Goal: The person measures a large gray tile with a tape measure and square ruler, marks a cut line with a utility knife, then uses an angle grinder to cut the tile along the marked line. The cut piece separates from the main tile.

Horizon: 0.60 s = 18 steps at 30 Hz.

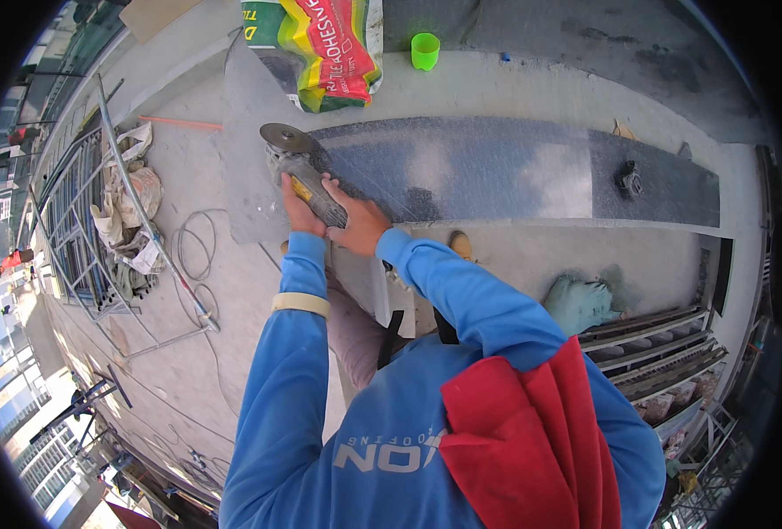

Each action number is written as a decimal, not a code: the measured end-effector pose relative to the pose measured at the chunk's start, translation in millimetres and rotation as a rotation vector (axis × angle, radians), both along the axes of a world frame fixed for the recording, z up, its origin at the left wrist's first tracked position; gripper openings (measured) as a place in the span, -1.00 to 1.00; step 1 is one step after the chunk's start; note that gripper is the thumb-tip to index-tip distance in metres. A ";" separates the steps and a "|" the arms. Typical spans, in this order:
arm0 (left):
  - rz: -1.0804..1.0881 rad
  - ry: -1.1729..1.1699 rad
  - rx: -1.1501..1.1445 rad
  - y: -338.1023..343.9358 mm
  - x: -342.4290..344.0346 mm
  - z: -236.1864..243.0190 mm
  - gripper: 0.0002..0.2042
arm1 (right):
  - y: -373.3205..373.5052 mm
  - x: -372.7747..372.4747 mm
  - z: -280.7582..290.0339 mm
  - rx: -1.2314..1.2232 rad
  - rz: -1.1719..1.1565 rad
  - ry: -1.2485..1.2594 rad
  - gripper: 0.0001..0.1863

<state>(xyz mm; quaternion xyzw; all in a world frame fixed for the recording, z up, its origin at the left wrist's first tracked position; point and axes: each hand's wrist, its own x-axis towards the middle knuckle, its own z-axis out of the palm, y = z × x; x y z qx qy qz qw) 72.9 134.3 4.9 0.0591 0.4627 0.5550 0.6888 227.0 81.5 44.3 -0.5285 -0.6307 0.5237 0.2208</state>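
An angle grinder (316,194) with a round cutting disc (285,137) is in both of my hands, held at the left end of a long dark, glossy stone slab (461,167). My left hand (303,212) grips the left side of its body, and my right hand (358,222) wraps round it from the right. Under and left of the grinder lies a pale grey, dusty surface (254,203). A small dark metal item (629,181) rests on the slab's right part.
A printed sack (320,53) and green cup (424,51) lie beyond the slab. At left are metal scaffold frames (82,234), pale sacks (126,203) and looped cable (195,242). Metal rails (647,339) stand at right. A distant person in red (14,261) is at far left.
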 end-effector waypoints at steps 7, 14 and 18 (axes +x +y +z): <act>-0.049 0.099 -0.005 -4.2 -11.3 -12.3 -0.42 | 2.2 -10.9 6.4 -0.010 -0.020 -0.005 0.05; 0.032 0.355 0.149 -5.9 5.1 -42.2 -0.47 | 7.9 13.7 -17.6 0.063 -0.031 0.083 0.07; -0.013 0.509 0.022 -5.3 25.6 -28.6 -0.45 | 22.4 32.3 -15.8 -0.059 0.040 -0.062 0.08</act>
